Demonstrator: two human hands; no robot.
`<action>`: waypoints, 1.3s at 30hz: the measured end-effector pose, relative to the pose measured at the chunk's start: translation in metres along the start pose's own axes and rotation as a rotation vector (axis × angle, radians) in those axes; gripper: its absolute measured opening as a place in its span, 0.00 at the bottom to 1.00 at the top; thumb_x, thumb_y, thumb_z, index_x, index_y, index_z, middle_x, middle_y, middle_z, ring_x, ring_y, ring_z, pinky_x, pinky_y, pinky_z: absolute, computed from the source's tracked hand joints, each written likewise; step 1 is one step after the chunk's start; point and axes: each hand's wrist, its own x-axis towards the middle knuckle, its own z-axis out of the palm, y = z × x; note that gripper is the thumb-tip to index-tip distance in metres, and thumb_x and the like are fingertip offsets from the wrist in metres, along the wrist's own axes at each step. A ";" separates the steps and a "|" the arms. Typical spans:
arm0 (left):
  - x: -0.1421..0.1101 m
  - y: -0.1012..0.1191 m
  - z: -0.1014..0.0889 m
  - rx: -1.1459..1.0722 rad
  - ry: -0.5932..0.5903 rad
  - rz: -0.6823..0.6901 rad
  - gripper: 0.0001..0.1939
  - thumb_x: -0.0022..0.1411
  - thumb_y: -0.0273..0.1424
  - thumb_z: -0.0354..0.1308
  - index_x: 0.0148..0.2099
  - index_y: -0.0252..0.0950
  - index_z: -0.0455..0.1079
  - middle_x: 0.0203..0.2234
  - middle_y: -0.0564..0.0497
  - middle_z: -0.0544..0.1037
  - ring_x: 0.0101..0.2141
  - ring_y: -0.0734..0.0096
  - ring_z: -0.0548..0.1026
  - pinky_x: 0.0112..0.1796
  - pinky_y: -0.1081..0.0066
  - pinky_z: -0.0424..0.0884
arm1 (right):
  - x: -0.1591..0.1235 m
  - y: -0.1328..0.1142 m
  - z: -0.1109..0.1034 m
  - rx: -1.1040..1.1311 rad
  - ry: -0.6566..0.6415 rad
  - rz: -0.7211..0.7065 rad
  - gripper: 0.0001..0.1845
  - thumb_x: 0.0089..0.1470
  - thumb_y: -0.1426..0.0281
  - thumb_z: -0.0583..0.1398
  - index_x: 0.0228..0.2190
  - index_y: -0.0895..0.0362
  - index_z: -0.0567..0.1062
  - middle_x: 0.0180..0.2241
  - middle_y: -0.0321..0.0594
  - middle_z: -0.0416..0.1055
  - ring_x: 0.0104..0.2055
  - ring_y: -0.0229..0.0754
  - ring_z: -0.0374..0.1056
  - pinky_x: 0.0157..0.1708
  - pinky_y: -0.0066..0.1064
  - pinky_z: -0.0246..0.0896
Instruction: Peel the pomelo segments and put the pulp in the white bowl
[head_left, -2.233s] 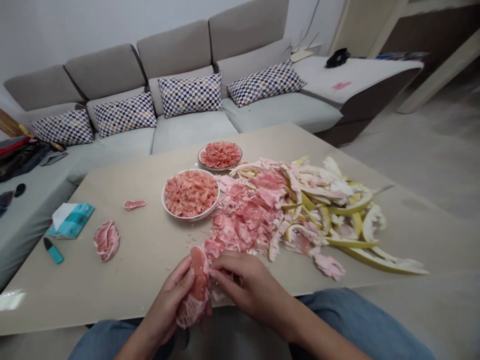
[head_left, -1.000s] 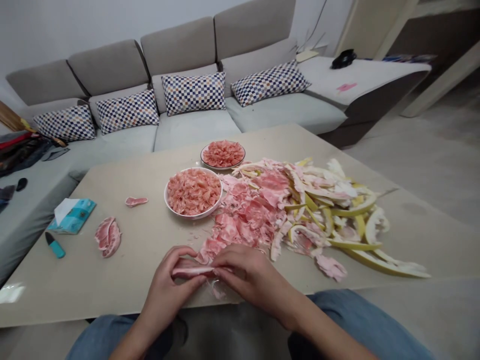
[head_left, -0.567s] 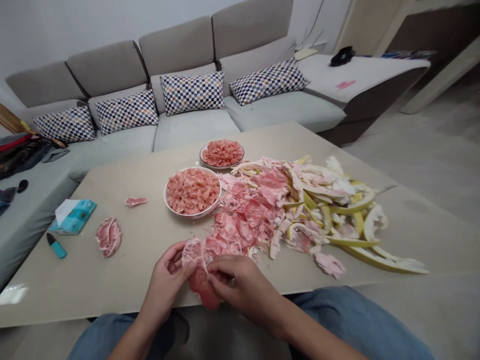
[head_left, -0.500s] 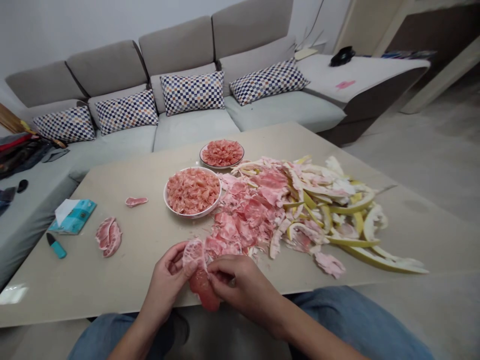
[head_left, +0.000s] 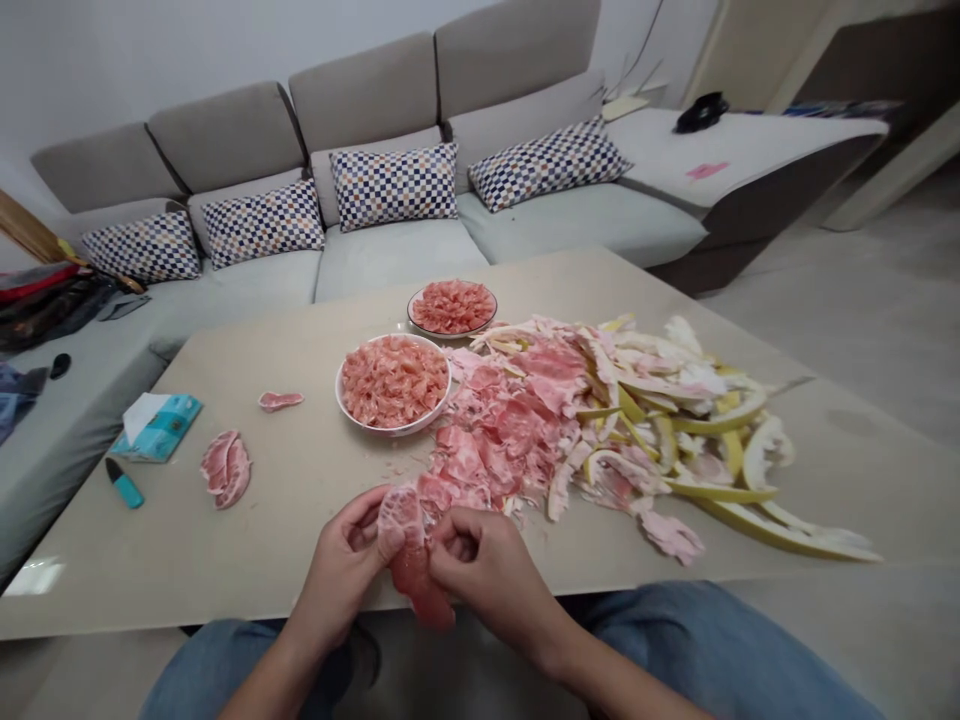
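A pink pomelo segment (head_left: 417, 570) hangs over the table's near edge between my two hands. My left hand (head_left: 360, 545) pinches its upper part, where pale membrane still clings. Bare red flesh shows lower down. With thumb and finger pressed together, my right hand (head_left: 472, 560) grips the segment's right side at the membrane; the exact bit between the fingertips is hidden. Just beyond lies a heap of pink membrane scraps (head_left: 495, 440). A white bowl (head_left: 341, 405) filled with peeled pomelo flesh stands past my left hand, and a plate (head_left: 493, 320) of more flesh sits behind it.
Thick yellow-green pomelo rinds (head_left: 720, 430) cover the table's right side. Toward the left lie an unpeeled segment cluster (head_left: 226, 470), a small piece (head_left: 280, 401), a tissue pack (head_left: 169, 425) and a teal-handled knife (head_left: 127, 488). Behind the table (head_left: 247, 560) runs a grey sofa (head_left: 390, 255).
The whole view has shifted slightly, so things sit a little farther right. Both hands keep hold of the segment, and its lower end now swings a bit to the right.
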 end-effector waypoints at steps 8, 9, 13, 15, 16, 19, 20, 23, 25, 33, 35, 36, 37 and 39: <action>-0.002 0.002 -0.002 -0.309 -0.071 -0.066 0.25 0.52 0.35 0.66 0.52 0.34 0.70 0.41 0.41 0.78 0.42 0.59 0.75 0.39 0.71 0.70 | 0.007 0.001 -0.004 0.381 -0.127 0.183 0.05 0.38 0.69 0.57 0.18 0.57 0.67 0.13 0.29 0.65 0.15 0.31 0.58 0.18 0.22 0.52; -0.002 0.003 -0.001 -0.327 -0.071 -0.073 0.24 0.53 0.35 0.66 0.52 0.34 0.70 0.42 0.41 0.78 0.42 0.59 0.75 0.39 0.71 0.70 | 0.007 0.000 -0.004 0.383 -0.134 0.154 0.05 0.39 0.68 0.58 0.19 0.57 0.67 0.14 0.30 0.66 0.16 0.31 0.58 0.19 0.22 0.53; -0.003 0.002 0.004 -0.355 -0.133 -0.109 0.31 0.51 0.39 0.67 0.56 0.38 0.65 0.47 0.40 0.74 0.44 0.57 0.74 0.39 0.67 0.70 | 0.001 -0.004 -0.002 0.238 -0.087 -0.016 0.06 0.44 0.67 0.60 0.22 0.58 0.70 0.18 0.32 0.69 0.18 0.33 0.63 0.20 0.23 0.56; -0.004 0.000 0.009 -0.328 -0.168 -0.132 0.37 0.47 0.40 0.69 0.58 0.41 0.62 0.49 0.41 0.73 0.45 0.56 0.74 0.40 0.66 0.71 | -0.001 -0.005 0.000 0.140 -0.066 -0.080 0.05 0.46 0.69 0.59 0.23 0.57 0.71 0.17 0.33 0.69 0.17 0.34 0.64 0.19 0.23 0.57; -0.005 0.000 0.011 -0.299 -0.181 -0.151 0.38 0.46 0.40 0.69 0.58 0.42 0.62 0.50 0.41 0.72 0.45 0.56 0.74 0.40 0.66 0.71 | -0.002 -0.005 0.001 0.106 -0.062 -0.106 0.05 0.46 0.69 0.59 0.23 0.57 0.71 0.16 0.32 0.69 0.17 0.34 0.64 0.19 0.23 0.57; -0.007 0.001 0.015 -0.199 -0.195 -0.198 0.35 0.50 0.39 0.67 0.59 0.40 0.61 0.48 0.41 0.74 0.42 0.58 0.75 0.37 0.67 0.72 | -0.001 -0.005 0.002 0.042 -0.005 -0.153 0.04 0.45 0.71 0.58 0.22 0.57 0.71 0.17 0.32 0.68 0.18 0.34 0.64 0.19 0.23 0.56; -0.008 0.002 0.015 -0.178 -0.193 -0.201 0.35 0.51 0.39 0.66 0.59 0.40 0.60 0.47 0.41 0.74 0.40 0.59 0.76 0.36 0.68 0.72 | -0.001 -0.005 0.002 0.028 0.020 -0.152 0.04 0.45 0.71 0.58 0.21 0.57 0.71 0.17 0.32 0.67 0.18 0.33 0.62 0.18 0.22 0.55; -0.010 0.004 0.015 -0.134 -0.169 -0.191 0.36 0.51 0.39 0.66 0.59 0.39 0.60 0.43 0.42 0.77 0.31 0.64 0.78 0.33 0.68 0.72 | 0.000 -0.004 0.003 0.021 0.031 -0.089 0.04 0.43 0.73 0.57 0.20 0.57 0.71 0.15 0.30 0.64 0.17 0.31 0.57 0.17 0.21 0.51; -0.011 0.004 0.014 -0.105 -0.152 -0.190 0.35 0.50 0.40 0.66 0.59 0.38 0.61 0.38 0.43 0.78 0.28 0.64 0.77 0.31 0.68 0.72 | 0.000 -0.003 0.004 0.022 0.026 -0.054 0.03 0.41 0.74 0.57 0.20 0.58 0.70 0.15 0.29 0.61 0.17 0.31 0.54 0.17 0.21 0.47; -0.012 0.009 0.012 -0.165 -0.239 -0.241 0.31 0.53 0.38 0.64 0.57 0.38 0.61 0.34 0.44 0.79 0.24 0.64 0.77 0.29 0.65 0.73 | 0.005 0.006 0.002 0.165 0.021 0.008 0.04 0.42 0.71 0.57 0.20 0.58 0.67 0.16 0.29 0.60 0.18 0.31 0.54 0.18 0.22 0.49; -0.011 0.009 0.011 -0.198 -0.251 -0.257 0.30 0.53 0.37 0.64 0.56 0.39 0.60 0.38 0.43 0.78 0.27 0.62 0.78 0.30 0.65 0.73 | 0.005 0.004 0.001 0.171 -0.032 -0.025 0.04 0.44 0.70 0.58 0.22 0.58 0.69 0.17 0.29 0.62 0.18 0.32 0.56 0.19 0.22 0.50; -0.010 0.008 0.011 -0.214 -0.250 -0.261 0.30 0.53 0.37 0.65 0.56 0.40 0.60 0.40 0.43 0.77 0.29 0.61 0.79 0.31 0.65 0.73 | 0.005 0.003 0.001 0.159 -0.062 -0.047 0.05 0.45 0.69 0.58 0.23 0.58 0.70 0.17 0.30 0.63 0.18 0.32 0.58 0.19 0.22 0.51; -0.010 0.007 0.010 -0.225 -0.243 -0.264 0.30 0.52 0.37 0.65 0.55 0.40 0.60 0.41 0.43 0.76 0.31 0.61 0.79 0.31 0.66 0.73 | 0.005 0.001 0.000 0.137 -0.085 -0.070 0.05 0.47 0.69 0.58 0.24 0.58 0.71 0.18 0.30 0.65 0.19 0.32 0.59 0.19 0.23 0.52; -0.008 0.006 0.010 -0.231 -0.221 -0.263 0.27 0.53 0.37 0.65 0.53 0.39 0.61 0.42 0.43 0.76 0.31 0.62 0.78 0.31 0.66 0.73 | 0.003 -0.002 0.000 0.087 -0.105 -0.108 0.05 0.50 0.69 0.57 0.25 0.58 0.71 0.18 0.31 0.66 0.19 0.33 0.61 0.19 0.23 0.54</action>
